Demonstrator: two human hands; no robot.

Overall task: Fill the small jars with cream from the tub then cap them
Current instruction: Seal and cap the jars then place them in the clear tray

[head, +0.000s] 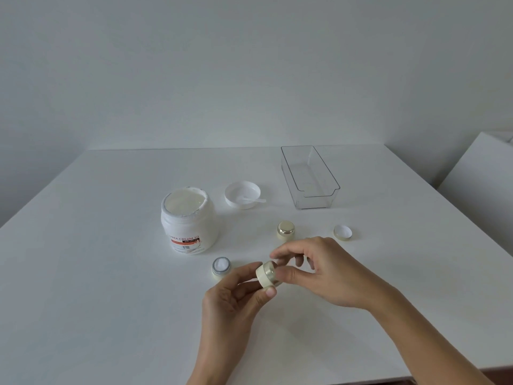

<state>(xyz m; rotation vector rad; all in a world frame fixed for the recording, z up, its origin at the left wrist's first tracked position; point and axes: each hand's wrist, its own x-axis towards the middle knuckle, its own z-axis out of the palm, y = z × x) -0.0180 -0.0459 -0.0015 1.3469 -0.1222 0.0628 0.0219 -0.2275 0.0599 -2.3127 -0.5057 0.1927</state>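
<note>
Jar in hand: small jar [266,274], cream-coloured with a gold-banded cap, tilted on its side between our two hands, above the table [111,273] near its front edge.
Left grip: our left hand [231,297] holds the jar's body, thumb under it and fingers behind, so the body cannot turn.
Right grip: our right hand [319,270] pinches the cap end with thumb and fingertips (blurred there, so we cannot tell whether the cap is fully seated). We judge we are twisting it on.
Filled jar: open jar [221,266] just left of our hands, white cream showing, no cap; kept near as next to close, we judge.
Loose cap: spare cap [342,232] lies inside-up beyond our right hand, within reach, likely meant for that jar.
Capped jar: another jar [286,230] stands closed beyond our hands.
Tub: cream tub [188,219] open, left of centre, beside the jars for short scoops.
Tub lid: white lid [242,194] upturned behind, holding the spatula [251,200] off the table.
Tray: clear tray [309,177] far right, nothing visible in it, perhaps for finished jars.
</note>
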